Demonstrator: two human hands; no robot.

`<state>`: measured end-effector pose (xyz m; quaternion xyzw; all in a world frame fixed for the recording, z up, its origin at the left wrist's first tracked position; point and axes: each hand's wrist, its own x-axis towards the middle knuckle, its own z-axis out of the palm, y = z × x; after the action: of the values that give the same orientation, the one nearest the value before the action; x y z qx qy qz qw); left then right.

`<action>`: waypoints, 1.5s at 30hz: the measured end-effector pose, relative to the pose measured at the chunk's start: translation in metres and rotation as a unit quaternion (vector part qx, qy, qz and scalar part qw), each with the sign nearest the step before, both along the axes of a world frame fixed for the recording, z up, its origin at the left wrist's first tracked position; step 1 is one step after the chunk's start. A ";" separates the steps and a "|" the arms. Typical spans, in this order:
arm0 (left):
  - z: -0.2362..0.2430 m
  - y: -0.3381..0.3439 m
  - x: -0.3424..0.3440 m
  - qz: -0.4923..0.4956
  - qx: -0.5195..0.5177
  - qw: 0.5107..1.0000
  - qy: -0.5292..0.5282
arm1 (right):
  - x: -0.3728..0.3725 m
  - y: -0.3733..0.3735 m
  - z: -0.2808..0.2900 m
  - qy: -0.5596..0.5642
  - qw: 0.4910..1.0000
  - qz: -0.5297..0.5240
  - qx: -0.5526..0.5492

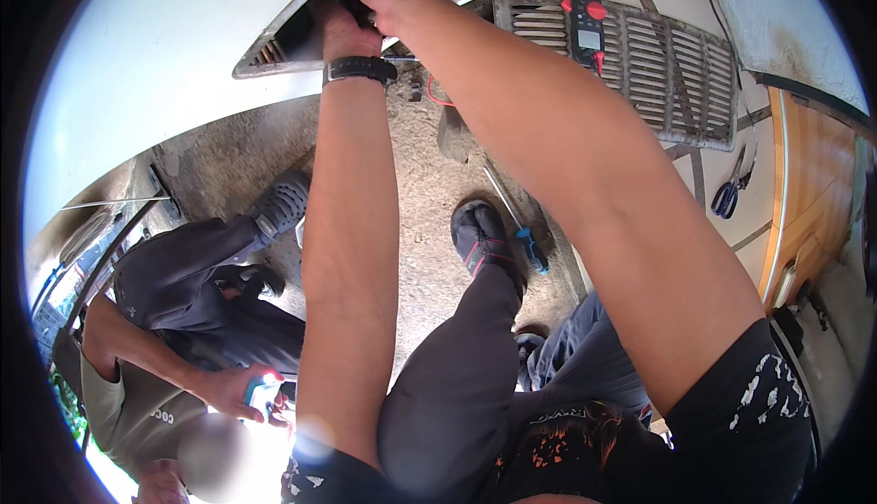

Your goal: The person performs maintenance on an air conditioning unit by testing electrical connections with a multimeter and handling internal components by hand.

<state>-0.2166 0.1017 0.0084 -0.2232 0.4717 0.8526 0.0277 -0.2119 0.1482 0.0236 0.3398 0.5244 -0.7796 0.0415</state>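
Our left hand (352, 36), above a black wristband (359, 68), and our right hand (387, 0) reach side by side into the dark opening (290, 52) of the white casing (183, 57) at upper left; the fingertips are hidden, so we cannot tell how either hand grips. To the right, a red-and-black clamp meter (586, 27) lies on a slatted grille (681, 75); a blue-handled screwdriver (529, 245) lies near a dark shoe (479, 228)
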 end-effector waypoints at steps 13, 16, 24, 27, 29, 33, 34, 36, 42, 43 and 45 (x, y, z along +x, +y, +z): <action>0.006 0.008 0.001 -0.004 -0.037 0.999 0.017 | -0.018 -0.006 -0.033 -0.001 0.997 -0.073 -0.029; 0.007 -0.005 -0.008 -0.040 -0.069 0.997 0.002 | -0.021 -0.015 -0.041 0.031 0.994 0.018 0.102; -0.033 -0.031 -0.028 -0.104 -0.092 0.990 0.017 | 0.001 -0.014 -0.026 0.012 0.978 0.065 0.197; -0.025 -0.053 -0.035 -0.236 0.098 0.967 0.015 | 0.010 0.002 -0.004 -0.029 0.991 0.034 0.123; -0.026 -0.052 -0.038 -0.255 0.123 0.959 0.028 | 0.009 0.005 -0.003 -0.010 0.984 0.027 0.175; -0.030 -0.009 -0.025 -0.145 -0.027 0.988 0.048 | 0.008 0.004 -0.022 0.032 0.981 -0.022 0.188; -0.029 -0.012 -0.025 -0.134 -0.029 0.989 0.054 | 0.007 0.002 -0.018 0.038 0.984 -0.027 0.170; -0.028 -0.019 -0.020 -0.121 -0.019 0.991 0.053 | 0.009 -0.003 -0.013 0.014 0.996 -0.043 0.079; -0.018 -0.014 -0.016 -0.119 -0.057 0.988 0.079 | 0.009 -0.006 -0.016 0.060 0.983 -0.043 0.170; -0.017 -0.014 -0.014 -0.118 -0.069 0.986 0.092 | 0.011 -0.007 -0.018 0.074 0.975 -0.040 0.205; -0.010 -0.005 -0.002 -0.103 -0.050 0.992 0.062 | 0.011 -0.004 -0.017 0.042 0.990 -0.056 0.123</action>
<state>-0.2191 0.0966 -0.0017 -0.1215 0.5353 0.8326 0.0744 -0.2013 0.1441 0.0062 0.3385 0.5980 -0.7235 -0.0666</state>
